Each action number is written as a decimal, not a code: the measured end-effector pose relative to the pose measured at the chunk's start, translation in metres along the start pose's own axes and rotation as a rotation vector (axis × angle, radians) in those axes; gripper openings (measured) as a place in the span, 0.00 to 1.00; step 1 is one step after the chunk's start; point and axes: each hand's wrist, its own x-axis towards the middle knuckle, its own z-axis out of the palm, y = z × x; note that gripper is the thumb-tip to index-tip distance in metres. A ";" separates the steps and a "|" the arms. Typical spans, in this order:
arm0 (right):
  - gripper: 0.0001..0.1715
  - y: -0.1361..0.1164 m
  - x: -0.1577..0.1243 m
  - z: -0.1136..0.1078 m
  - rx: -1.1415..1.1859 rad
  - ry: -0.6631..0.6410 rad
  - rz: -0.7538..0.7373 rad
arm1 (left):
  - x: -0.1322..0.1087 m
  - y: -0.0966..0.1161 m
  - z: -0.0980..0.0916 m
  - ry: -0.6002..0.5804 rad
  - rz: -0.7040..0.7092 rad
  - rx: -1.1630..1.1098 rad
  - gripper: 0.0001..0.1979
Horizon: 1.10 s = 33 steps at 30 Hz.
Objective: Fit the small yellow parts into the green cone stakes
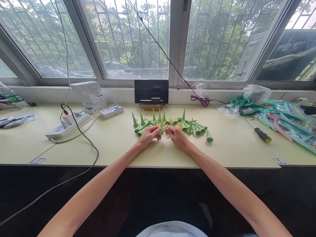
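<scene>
Both my hands meet at the middle of the pale table [118,148], in front of a pile of several green plastic cones [172,125]. My left hand [148,135] pinches one green cone [161,131] by its wide end, fingers closed. My right hand [177,135] is closed too, its fingertips pressed against the same cone from the right. Small yellow bits [160,123] lie among the cones. Some cones stand upright, others lie on their sides.
A dark phone [151,91] leans on the sill behind the pile. A power strip [66,126] with cables and stacked white boxes [90,96] are at left. A screwdriver [262,134] and bagged teal items [287,123] lie at right.
</scene>
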 end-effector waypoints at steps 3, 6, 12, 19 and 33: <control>0.25 -0.002 0.002 0.000 0.173 -0.018 0.127 | 0.000 0.000 0.000 -0.003 0.019 0.040 0.18; 0.25 -0.004 0.004 -0.002 0.454 -0.105 0.317 | 0.000 0.001 0.000 -0.019 0.041 0.080 0.19; 0.21 -0.001 0.007 -0.004 0.860 -0.228 0.618 | -0.001 0.002 0.002 -0.053 0.083 0.119 0.18; 0.18 -0.006 0.010 -0.012 0.955 -0.335 0.865 | 0.000 -0.002 0.003 -0.054 0.098 0.131 0.18; 0.18 0.001 0.001 0.002 -0.009 -0.001 -0.020 | 0.001 0.001 0.001 0.035 0.008 0.021 0.19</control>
